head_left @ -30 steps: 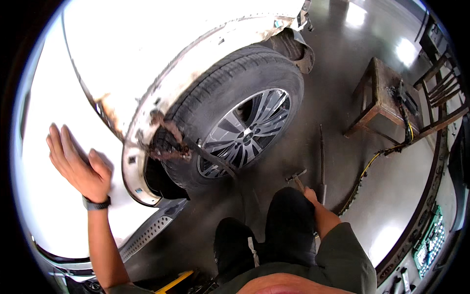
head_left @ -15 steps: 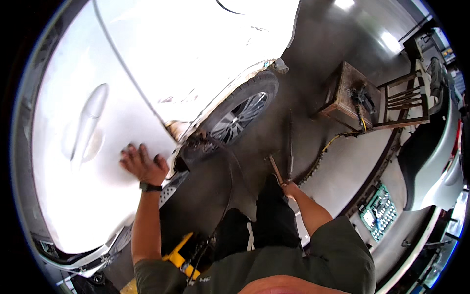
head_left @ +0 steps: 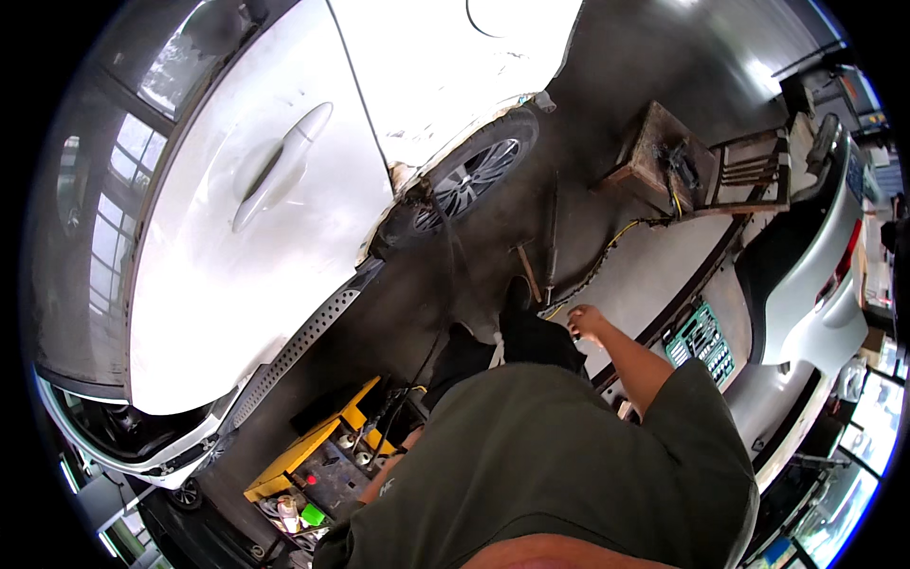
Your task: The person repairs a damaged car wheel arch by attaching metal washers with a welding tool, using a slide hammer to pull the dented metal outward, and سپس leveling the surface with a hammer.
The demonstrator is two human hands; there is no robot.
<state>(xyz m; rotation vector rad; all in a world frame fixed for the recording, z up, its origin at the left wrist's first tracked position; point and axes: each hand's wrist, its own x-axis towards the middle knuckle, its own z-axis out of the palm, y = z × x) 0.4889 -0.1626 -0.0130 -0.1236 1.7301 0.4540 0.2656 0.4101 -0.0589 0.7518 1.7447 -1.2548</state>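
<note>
My left hand (head_left: 409, 440) is down beside a yellow tool cart (head_left: 327, 436), mostly hidden behind my shirt, so its fingers cannot be read. My right hand (head_left: 586, 323) hangs in the air at my right side, fingers loosely bent and apart, with nothing seen in it. Beyond it a hammer (head_left: 529, 272) lies on the floor beside a long dark rod (head_left: 553, 242). On my left stands a white car, its door (head_left: 246, 247) closed and its rear wheel (head_left: 479, 175) showing. Paint around the wheel arch is scuffed and damaged.
A wooden chair (head_left: 654, 166) with a dark tool on its seat stands ahead to the right. A dark and yellow hose (head_left: 607, 261) runs across the floor from it. A green tool case (head_left: 701, 346) and a detached silver bumper (head_left: 825, 313) are at the right.
My left hand has left the car door and come down to the yellow cart. My right hand has moved away from beside the hammer's handle. The view has turned, showing more of the cart.
</note>
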